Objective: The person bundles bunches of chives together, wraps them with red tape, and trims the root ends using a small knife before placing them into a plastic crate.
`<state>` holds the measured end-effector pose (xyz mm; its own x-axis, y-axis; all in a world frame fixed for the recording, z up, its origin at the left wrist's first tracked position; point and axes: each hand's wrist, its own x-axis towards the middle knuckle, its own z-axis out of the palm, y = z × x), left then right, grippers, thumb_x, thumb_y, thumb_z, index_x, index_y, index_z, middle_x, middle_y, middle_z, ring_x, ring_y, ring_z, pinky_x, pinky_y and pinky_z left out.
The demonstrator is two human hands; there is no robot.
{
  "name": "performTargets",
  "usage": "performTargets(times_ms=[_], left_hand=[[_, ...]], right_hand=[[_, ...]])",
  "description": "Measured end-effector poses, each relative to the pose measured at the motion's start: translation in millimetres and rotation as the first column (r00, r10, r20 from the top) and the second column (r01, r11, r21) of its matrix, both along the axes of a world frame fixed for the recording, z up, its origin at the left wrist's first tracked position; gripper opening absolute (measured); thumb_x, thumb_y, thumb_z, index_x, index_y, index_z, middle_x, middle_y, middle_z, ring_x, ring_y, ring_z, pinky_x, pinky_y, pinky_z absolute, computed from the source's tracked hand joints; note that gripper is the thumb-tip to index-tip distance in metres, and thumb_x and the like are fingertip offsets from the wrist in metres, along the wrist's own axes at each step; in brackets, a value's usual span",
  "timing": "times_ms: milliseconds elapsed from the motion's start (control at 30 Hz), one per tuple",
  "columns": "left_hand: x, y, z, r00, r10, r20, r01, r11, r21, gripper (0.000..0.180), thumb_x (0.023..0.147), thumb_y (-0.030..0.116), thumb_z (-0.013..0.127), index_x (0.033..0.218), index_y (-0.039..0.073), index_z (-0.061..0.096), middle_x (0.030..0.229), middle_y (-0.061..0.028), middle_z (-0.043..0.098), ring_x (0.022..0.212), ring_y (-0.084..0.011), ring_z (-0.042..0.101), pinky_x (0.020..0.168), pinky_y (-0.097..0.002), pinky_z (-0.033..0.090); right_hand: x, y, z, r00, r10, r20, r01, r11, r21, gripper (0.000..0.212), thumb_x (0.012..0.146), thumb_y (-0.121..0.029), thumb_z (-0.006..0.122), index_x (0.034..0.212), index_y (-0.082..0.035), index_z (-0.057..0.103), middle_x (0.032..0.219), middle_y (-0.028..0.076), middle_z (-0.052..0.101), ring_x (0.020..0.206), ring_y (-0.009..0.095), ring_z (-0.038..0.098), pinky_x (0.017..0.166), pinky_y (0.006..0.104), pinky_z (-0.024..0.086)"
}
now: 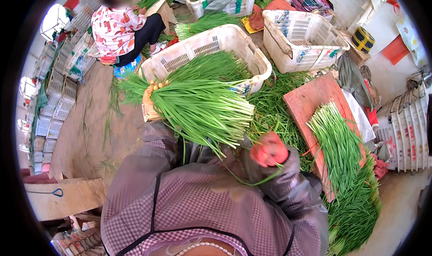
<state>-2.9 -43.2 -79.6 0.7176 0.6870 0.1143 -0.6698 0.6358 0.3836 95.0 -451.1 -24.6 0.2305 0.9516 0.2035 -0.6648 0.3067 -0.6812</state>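
Along the far left stand stacked pale crates (55,104); right of them a co-worker in a patterned top (112,30) sits low. Next, the left hand (149,97) grips a large bunch of long green stalks (204,105), fingertips over it, above the lap and in front of a white crate (257,60) with more greens. Farther right, the red-gloved right hand (269,150) is curled beside a loose green blade (252,184); blur hides whether it grips it. Rightmost, a second bunch (336,139) lies on a reddish board (302,102).
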Motion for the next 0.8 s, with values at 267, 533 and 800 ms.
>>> performTargets(times_ms=[267,533,800], left_hand=[[9,-4,0,0.998,-0.011,-0.054,0.012,1.0,0.007,0.014,0.087,0.01,0.057,0.1,0.004,0.06,0.071,-0.002,0.058,0.077,-0.0198,0.057,0.102,-0.0434,0.042],[-6,22,-14,0.967,-0.185,0.174,0.192,0.981,-0.029,0.019,0.083,0.009,0.06,0.101,0.002,0.059,0.072,-0.0019,0.053,0.076,-0.0187,0.054,0.098,-0.0383,0.038],[0,26,15,0.872,-0.319,0.371,0.327,0.944,0.043,0.012,0.084,0.009,0.06,0.095,0.009,0.055,0.069,0.004,0.05,0.073,-0.0092,0.052,0.082,-0.0281,0.045]], right_hand=[[-29,51,-17,0.327,-0.181,0.928,0.811,0.557,-0.178,0.023,0.092,-0.025,0.058,0.093,-0.005,0.069,0.061,0.001,0.059,0.053,0.009,0.055,0.048,0.0272,0.043],[10,-12,-48,0.881,0.147,0.45,0.279,0.607,-0.744,0.032,0.09,-0.028,0.064,0.104,0.0,0.063,0.072,0.004,0.064,0.058,0.012,0.061,0.051,0.0273,0.05],[-27,-1,-43,0.857,0.216,0.468,0.199,0.699,-0.687,0.033,0.097,-0.036,0.053,0.096,-0.005,0.063,0.068,0.001,0.059,0.052,0.008,0.051,0.047,0.0239,0.042]])
